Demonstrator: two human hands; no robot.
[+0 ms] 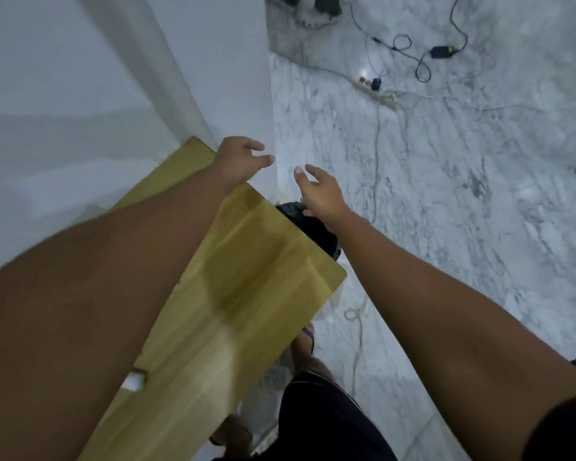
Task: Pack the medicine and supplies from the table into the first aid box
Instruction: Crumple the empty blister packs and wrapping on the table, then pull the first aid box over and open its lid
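Bare forearms (pixel 120 261), dark sleeve (pixel 566 430) on right arm, black shorts (pixel 326 424) with pale seam, blue-strapped sandal (pixel 308 336)

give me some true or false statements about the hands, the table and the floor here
1. The left hand and right hand both hold nothing. True.
2. A first aid box stands on the wooden table. False: no box is in view there.
3. Several cables lie on the marble floor. True.
4. The right hand lies flat on the table. False: it reaches out in the air past the table's edge, fingers spread.
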